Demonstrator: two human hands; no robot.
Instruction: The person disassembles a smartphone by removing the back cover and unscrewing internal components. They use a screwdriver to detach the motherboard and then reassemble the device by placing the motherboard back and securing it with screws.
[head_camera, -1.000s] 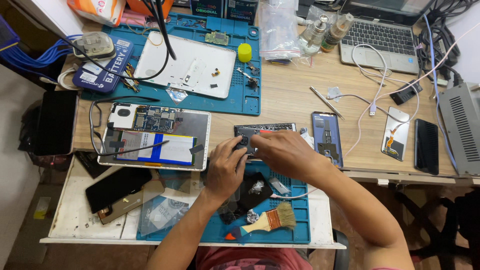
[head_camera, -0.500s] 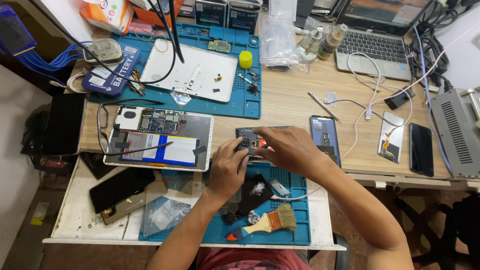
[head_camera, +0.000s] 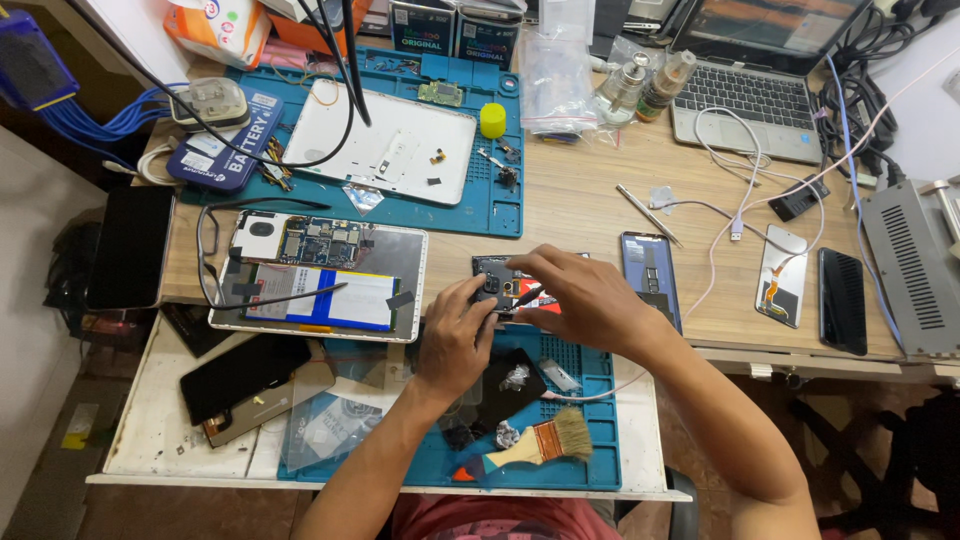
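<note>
Phone (head_camera: 497, 290) opened, back up, at counter (head_camera: 580, 210) front edge, 3 o'clock of open tablet (head_camera: 320, 280) | left hand (head_camera: 455, 335) grip clamped on its 9 o'clock end, unchanged | right hand (head_camera: 580, 295) slid further over it, fingers pinched on a thin tool | work stayed on camera area.

Both hands (head_camera: 520, 305) now closer together over the opened phone (head_camera: 500, 290) (fingertips meeting), left hand (head_camera: 455, 335) shifted up.

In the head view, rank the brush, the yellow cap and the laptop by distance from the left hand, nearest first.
From the left hand:
1. Brush, just below it on the near blue mat.
2. Yellow cap, up on the far mat.
3. Laptop, far corner, upper right.
</note>
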